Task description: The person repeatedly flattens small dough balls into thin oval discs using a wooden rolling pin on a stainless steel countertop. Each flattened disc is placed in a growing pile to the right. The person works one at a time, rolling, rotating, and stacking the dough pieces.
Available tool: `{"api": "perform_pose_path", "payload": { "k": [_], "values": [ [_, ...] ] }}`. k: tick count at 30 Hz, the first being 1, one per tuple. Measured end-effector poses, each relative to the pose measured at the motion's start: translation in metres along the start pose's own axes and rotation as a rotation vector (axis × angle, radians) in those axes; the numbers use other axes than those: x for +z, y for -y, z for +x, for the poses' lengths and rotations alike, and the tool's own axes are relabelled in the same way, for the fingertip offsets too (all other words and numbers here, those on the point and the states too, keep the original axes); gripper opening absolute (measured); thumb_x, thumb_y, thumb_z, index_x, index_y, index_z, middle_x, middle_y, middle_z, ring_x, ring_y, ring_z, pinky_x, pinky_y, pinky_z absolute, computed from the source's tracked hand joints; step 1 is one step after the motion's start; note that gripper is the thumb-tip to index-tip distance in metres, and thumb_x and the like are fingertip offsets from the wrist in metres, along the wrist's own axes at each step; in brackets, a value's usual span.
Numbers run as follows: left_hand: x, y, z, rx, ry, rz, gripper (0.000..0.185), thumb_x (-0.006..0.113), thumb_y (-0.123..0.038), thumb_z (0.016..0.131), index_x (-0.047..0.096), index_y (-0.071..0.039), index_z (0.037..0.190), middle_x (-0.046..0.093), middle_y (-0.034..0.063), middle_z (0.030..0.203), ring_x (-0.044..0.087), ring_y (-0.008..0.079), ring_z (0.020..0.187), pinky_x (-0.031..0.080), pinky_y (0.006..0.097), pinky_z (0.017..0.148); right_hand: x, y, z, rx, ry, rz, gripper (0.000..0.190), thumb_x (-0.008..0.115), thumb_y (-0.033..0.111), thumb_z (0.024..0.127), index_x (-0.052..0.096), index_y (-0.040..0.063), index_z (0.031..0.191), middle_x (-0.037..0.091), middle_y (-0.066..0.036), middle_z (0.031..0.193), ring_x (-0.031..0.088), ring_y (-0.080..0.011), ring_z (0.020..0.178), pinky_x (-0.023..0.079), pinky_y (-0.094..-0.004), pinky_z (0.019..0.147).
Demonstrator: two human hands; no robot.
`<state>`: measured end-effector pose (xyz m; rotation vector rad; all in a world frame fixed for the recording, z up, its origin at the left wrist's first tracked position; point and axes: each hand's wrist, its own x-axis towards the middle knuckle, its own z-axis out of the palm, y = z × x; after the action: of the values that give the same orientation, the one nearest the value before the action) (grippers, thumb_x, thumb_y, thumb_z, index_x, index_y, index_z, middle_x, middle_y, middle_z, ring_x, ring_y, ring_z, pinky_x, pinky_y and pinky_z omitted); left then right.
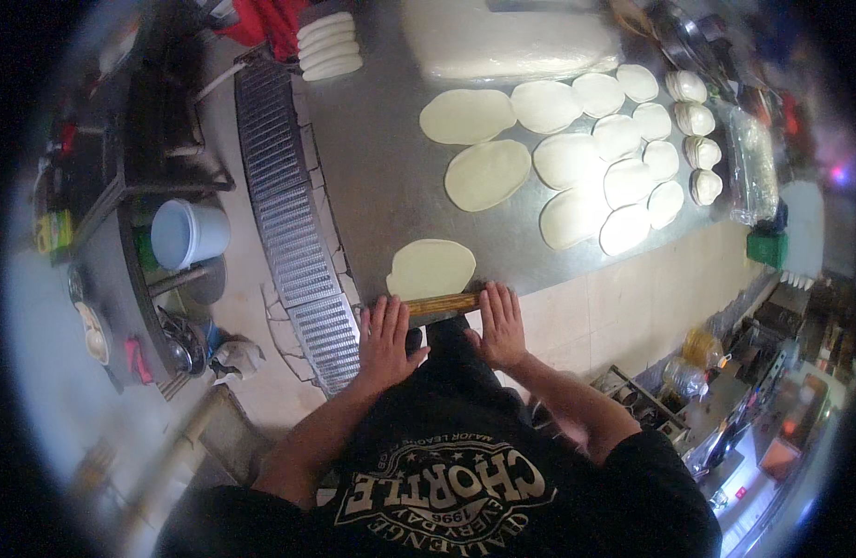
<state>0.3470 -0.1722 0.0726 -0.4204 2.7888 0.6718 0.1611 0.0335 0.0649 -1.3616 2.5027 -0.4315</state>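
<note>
A wooden rolling pin point(443, 304) lies crosswise at the near edge of the metal table, against the lower rim of a flattened dough sheet point(433, 268). My left hand point(389, 342) rests palm down on the pin's left end, fingers stretched forward. On its right end lies my right hand point(499, 326), also flat with the fingers extended. Neither hand visibly wraps round the pin. Farther up are two larger oval dough sheets point(488, 176) and several smaller dough rounds point(566, 160), some overlapping at their edges.
Rolled dough strips point(330, 47) sit at the table's far left corner. Several dough pieces point(702, 152) line the right side beside a plastic-wrapped bundle point(751, 167). A large plastic-covered mass point(511, 42) lies at the back. Left of the table are a floor grate point(278, 160) and a bucket point(203, 234).
</note>
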Motion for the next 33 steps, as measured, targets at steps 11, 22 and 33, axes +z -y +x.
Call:
{"api": "perform_pose_path", "payload": {
  "k": [11, 22, 33],
  "values": [
    [-0.024, 0.055, 0.093, -0.065, -0.395, 0.025, 0.100, 0.071, -0.058, 0.095, 0.035, 0.006, 0.162, 0.028, 0.0293, 0.172, 0.026, 0.0475, 0.160, 0.019, 0.0642, 0.129, 0.001, -0.012, 0.103, 0.088, -0.140, -0.161, 0.083, 0.061, 0.046, 0.102, 0.037, -0.009, 0.160, 0.032, -0.030, 0.171, 0.029, -0.0470, 0.159, 0.013, -0.0681, 0.129],
    [-0.052, 0.085, 0.181, -0.064, -0.527, 0.199, 0.096, 0.065, -0.058, 0.100, 0.032, 0.006, 0.163, 0.028, 0.0284, 0.172, 0.024, 0.0436, 0.162, 0.017, 0.0585, 0.132, 0.013, -0.056, 0.166, 0.149, -0.314, -0.156, 0.084, 0.063, 0.047, 0.101, 0.037, -0.003, 0.163, 0.031, -0.025, 0.173, 0.027, -0.0419, 0.161, 0.013, -0.0660, 0.129],
    [-0.006, 0.016, 0.002, -0.005, -0.159, -0.065, 0.096, 0.070, -0.057, 0.096, 0.038, 0.007, 0.161, 0.031, 0.0300, 0.171, 0.026, 0.0486, 0.160, 0.016, 0.0645, 0.129, 0.022, -0.005, -0.007, -0.032, -0.167, 0.076, 0.088, 0.073, 0.039, 0.095, 0.038, -0.010, 0.158, 0.034, -0.034, 0.167, 0.030, -0.0543, 0.156, 0.023, -0.0685, 0.127]
  ]
}}
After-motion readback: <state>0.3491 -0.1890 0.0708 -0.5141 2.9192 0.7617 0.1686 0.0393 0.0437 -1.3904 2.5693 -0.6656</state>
